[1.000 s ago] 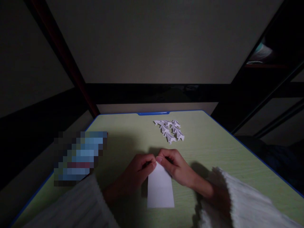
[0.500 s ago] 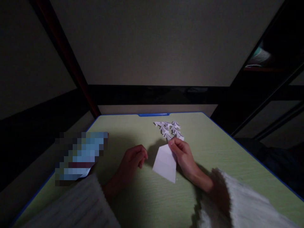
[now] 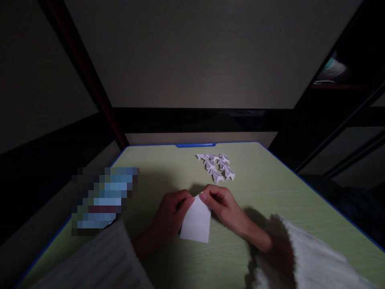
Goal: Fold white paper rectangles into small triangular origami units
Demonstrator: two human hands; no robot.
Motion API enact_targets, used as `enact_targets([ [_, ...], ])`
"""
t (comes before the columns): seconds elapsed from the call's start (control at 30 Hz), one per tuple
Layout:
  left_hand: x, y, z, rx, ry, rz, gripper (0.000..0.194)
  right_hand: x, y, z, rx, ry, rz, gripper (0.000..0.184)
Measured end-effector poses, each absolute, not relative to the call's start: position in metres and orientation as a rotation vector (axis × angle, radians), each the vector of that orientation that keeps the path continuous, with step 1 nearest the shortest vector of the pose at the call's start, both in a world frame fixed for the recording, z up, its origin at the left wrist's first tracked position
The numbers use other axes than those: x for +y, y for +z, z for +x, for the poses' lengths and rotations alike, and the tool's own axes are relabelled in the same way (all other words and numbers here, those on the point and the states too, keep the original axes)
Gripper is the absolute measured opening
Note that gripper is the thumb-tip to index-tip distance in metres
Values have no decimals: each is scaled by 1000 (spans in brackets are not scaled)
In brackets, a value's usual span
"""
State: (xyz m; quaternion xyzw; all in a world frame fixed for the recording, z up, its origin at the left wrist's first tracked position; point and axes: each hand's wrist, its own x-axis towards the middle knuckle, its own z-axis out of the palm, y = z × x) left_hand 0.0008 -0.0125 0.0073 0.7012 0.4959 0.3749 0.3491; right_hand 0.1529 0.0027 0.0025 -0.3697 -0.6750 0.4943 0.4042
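A white sheet of paper (image 3: pixel 197 222) hangs between my hands above the table, narrow at its top and wider toward me. My left hand (image 3: pixel 175 206) pinches its upper left edge between thumb and fingers. At the upper right corner, my right hand (image 3: pixel 221 202) grips it the same way. The fingers behind the paper are partly hidden. Just beyond my hands lie several small folded white paper pieces (image 3: pixel 215 176), pointed and pleated, arranged in two slanting rows.
The light green table (image 3: pixel 264 192) has a blue rim and a blue handle (image 3: pixel 196 145) at its far edge. A blurred-out bluish object (image 3: pixel 105 198) lies on the left. Pale panels (image 3: pixel 198 52) rise behind the table.
My left hand has moved to the paper and taken hold of its left edge. My right hand has shifted left and toward me with the paper, uncovering more of the folded pieces.
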Motion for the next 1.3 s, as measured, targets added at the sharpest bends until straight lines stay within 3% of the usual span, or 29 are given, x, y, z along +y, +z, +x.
enact_targets([
  [0.57, -7, 5, 1, 1283, 1041, 1625, 28, 6, 2, 154, -1615, 1209, -977, 29],
  [0.93, -13, 8, 0, 1282, 925, 1803, 30, 7, 1, 154, -1532, 1301, -960, 33],
  [1.3, -11, 9, -1, 1183, 895, 1490, 28, 4, 2, 154, -1606, 1476, -902, 32],
])
